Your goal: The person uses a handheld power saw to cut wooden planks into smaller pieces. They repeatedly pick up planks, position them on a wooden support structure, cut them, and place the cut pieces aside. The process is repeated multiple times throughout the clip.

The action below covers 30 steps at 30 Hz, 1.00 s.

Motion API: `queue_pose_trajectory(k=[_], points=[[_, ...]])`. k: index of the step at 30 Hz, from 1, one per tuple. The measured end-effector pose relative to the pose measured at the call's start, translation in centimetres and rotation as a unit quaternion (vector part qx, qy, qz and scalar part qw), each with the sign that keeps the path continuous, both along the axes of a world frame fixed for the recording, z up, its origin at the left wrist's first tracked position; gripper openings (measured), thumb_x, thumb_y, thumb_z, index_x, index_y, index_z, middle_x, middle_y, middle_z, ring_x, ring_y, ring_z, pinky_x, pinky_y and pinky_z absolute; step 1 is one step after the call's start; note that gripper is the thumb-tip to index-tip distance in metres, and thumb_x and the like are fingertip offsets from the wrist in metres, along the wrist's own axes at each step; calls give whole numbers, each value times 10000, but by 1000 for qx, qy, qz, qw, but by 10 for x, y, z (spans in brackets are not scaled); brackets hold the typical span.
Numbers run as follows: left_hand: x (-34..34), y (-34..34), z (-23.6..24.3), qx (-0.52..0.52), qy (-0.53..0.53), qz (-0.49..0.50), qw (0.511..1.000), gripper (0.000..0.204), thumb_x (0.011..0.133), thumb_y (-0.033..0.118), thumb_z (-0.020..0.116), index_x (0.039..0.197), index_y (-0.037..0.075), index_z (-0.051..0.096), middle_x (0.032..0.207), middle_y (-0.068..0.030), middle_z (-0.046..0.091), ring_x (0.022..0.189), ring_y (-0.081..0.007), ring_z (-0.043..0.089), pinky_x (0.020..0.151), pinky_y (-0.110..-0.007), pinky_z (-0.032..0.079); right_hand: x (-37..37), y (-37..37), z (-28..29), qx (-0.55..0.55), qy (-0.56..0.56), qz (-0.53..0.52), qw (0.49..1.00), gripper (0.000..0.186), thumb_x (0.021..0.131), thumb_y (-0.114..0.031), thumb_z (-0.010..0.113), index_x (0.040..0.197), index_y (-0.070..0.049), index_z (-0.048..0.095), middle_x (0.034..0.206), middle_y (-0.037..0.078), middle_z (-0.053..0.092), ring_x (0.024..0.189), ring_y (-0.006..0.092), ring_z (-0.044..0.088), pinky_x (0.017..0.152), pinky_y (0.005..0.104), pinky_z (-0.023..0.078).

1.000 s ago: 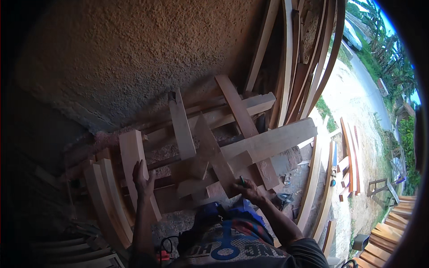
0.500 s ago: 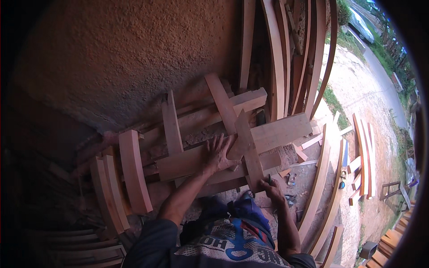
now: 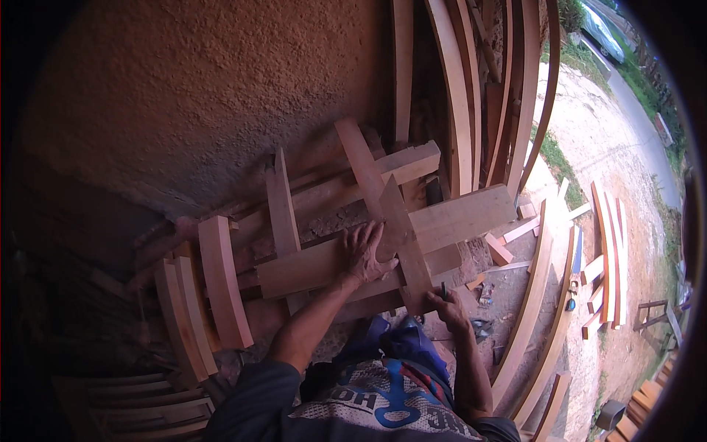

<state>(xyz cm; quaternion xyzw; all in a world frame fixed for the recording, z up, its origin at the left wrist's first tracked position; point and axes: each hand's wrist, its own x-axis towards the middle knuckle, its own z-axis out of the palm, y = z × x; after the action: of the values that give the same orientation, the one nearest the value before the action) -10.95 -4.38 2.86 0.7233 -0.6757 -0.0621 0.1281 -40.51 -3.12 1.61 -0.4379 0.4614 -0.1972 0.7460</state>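
Note:
A wide pale plank [image 3: 460, 219] lies across the wooden pieces in front of me. Over it rests a shorter board [image 3: 405, 243], crossing it at an angle, its pointed end away from me. My left hand [image 3: 362, 254] lies on the plank with fingers spread, the thumb reaching to the crossing board's left edge. At that board's near end, my right hand [image 3: 451, 308] is closed round a small dark stick-like thing [image 3: 443, 289], whose kind I cannot make out. Its fingers are at the board's corner.
Curved boards [image 3: 224, 283] stand at left. Long timbers [image 3: 456, 96] lean upright by the rough wall [image 3: 221, 88]. On the ground at right are curved strips [image 3: 526, 302], a handsaw [image 3: 577, 254] and stacked pieces [image 3: 610, 258]. Farther off, a covered car [image 3: 602, 33] stands by the road.
The crossing board's far end has shifted slightly left, so it tilts a little more. My left thumb has moved up along its edge. My right hand stays at the near end.

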Motion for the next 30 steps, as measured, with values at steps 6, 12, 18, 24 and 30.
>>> queue_pose_trajectory(k=[6, 12, 18, 24, 30], points=[[-1, -4, 2, -3, 5, -9, 1000, 1050, 707, 656, 715, 1533, 73, 433, 1523, -166, 419, 1407, -382, 348, 1190, -591, 198, -12, -15, -3, -68, 205, 25, 976, 416, 1039, -372, 601, 1104, 15, 739, 909, 105, 747, 849, 184, 712, 768, 349, 536], [8, 0, 0, -16, 19, -7, 1000, 1034, 729, 682, 694, 1522, 64, 448, 1508, -162, 420, 1389, -382, 356, 1180, -570, 210, 31, -63, 50, -209, 177, -173, 946, 447, 1059, -381, 564, 1089, 29, 739, 928, 179, 734, 909, 279, 738, 792, 367, 546], [6, -5, -8, -23, 19, -21, 999, 1024, 769, 711, 655, 1535, 69, 433, 1507, -146, 418, 1390, -391, 350, 1186, -582, 197, 98, -125, 12, -412, 96, -133, 897, 291, 1007, -267, 666, 1085, 0, 749, 972, 134, 764, 936, 232, 737, 839, 358, 556], [7, -1, -6, -33, 33, -10, 999, 1016, 751, 654, 700, 1544, 85, 418, 1507, -128, 408, 1374, -394, 361, 1183, -609, 201, 112, -141, 14, -436, 131, -44, 889, 200, 965, -175, 676, 1044, -5, 745, 988, 152, 768, 962, 239, 745, 839, 356, 564], [8, 4, -3, -25, 29, -3, 999, 1021, 750, 672, 682, 1535, 72, 426, 1500, -142, 417, 1382, -383, 363, 1188, -607, 197, 62, -103, 36, -333, 226, 90, 911, 309, 991, -273, 631, 920, 2, 752, 819, 148, 759, 836, 275, 747, 745, 386, 569]])
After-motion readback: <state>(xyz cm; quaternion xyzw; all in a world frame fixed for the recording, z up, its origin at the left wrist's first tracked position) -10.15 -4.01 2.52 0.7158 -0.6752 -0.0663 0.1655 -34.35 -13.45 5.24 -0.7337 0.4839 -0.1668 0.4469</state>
